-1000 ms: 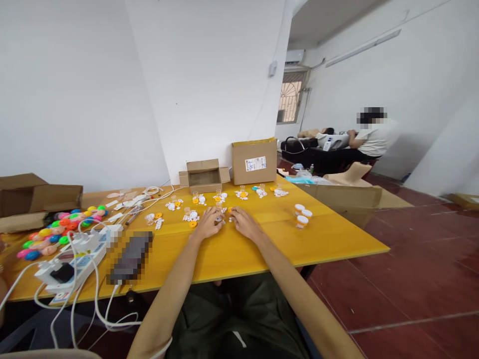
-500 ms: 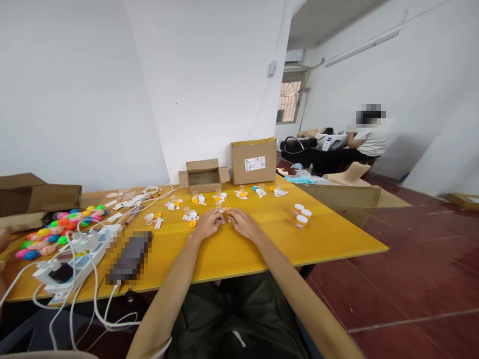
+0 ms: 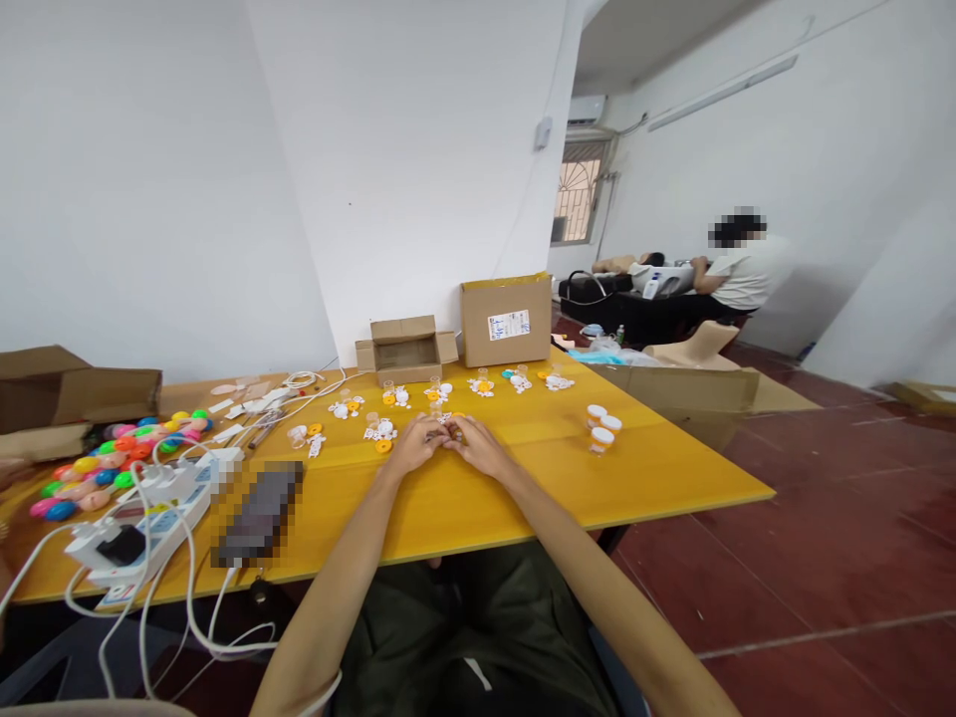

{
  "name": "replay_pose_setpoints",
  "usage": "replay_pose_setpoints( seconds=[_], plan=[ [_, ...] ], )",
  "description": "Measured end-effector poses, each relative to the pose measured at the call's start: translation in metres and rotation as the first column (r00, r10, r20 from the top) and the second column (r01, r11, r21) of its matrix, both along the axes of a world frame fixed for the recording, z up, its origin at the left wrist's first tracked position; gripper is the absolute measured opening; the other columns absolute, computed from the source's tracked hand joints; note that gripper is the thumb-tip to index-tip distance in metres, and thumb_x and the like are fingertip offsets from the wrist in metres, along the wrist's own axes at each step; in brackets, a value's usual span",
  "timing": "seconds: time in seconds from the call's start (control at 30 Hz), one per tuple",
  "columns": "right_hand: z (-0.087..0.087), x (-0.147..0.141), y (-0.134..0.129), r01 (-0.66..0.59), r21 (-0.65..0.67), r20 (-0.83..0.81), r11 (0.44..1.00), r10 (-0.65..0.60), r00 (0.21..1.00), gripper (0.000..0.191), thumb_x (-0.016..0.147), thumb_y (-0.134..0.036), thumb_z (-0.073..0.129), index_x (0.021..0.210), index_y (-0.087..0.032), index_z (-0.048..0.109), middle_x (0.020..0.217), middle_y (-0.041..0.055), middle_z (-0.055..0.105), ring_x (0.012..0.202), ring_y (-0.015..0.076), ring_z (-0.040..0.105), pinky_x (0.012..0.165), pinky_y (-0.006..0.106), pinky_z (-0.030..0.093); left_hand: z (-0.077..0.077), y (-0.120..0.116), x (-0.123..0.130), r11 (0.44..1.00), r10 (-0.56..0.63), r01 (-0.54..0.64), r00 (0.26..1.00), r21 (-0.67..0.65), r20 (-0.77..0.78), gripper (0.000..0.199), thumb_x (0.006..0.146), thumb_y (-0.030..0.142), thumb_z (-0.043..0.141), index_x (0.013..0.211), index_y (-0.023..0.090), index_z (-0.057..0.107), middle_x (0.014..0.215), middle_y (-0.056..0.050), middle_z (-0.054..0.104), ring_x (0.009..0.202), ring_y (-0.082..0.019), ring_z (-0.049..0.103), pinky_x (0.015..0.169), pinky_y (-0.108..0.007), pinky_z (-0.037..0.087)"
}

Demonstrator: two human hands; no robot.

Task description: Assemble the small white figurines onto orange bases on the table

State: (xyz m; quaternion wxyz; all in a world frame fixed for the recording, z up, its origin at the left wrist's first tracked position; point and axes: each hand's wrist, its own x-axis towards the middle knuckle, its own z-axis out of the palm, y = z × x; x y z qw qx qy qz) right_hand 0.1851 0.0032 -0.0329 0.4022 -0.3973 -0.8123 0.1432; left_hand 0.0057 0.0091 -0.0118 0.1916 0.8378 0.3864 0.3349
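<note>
My left hand [image 3: 418, 447] is curled over the table with its fingers closed round something small, mostly hidden; a pale, clear bit shows at the fingertips. My right hand [image 3: 478, 447] meets it from the other side, fingertips pinched together and touching the left ones; what they grip is hidden. An orange piece peeks out just behind the right fingers. Close to the left hand lie a pile of small white cut-out pieces [image 3: 384, 429] and an orange ring [image 3: 383, 447]. Past the hands, a row of similar piles holds clear cups, white lids and orange rings.
Three white-lidded jars [image 3: 600, 428] stand at the right. Behind are an open carton [image 3: 407, 360] and a taped box [image 3: 508, 324]. Leftward lie a phone [image 3: 261, 513], a power strip [image 3: 201, 488] with cables, and colourful balls [image 3: 123, 458]. Another person [image 3: 747, 274] sits in the background.
My right hand has moved slightly left, so the fingertips of both hands now touch. The left hand has stayed nearly in place.
</note>
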Motion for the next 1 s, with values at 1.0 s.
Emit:
replay_pose_setpoints(
  seconds=[1.0],
  plan=[
    [-0.0060, 0.0019, 0.0063, 0.205, 0.063, 0.094, 0.977, -0.210, 0.973, 0.015, 0.080, -0.008, 0.068, 0.081, -0.023, 0.065, 0.085, 0.0025, 0.070, 0.087, 0.0194, 0.064, 0.076, 0.028, 0.048, -0.0005, -0.0001, 0.0018, 0.991, 0.109, -0.104, 0.993, 0.086, -0.048, 0.013, 0.081, 0.014, 0.063, 0.077, 0.023, 0.070, 0.084, -0.003, 0.072, 0.097, -0.023, 0.062, 0.091, -0.037, 0.049]
  ],
)
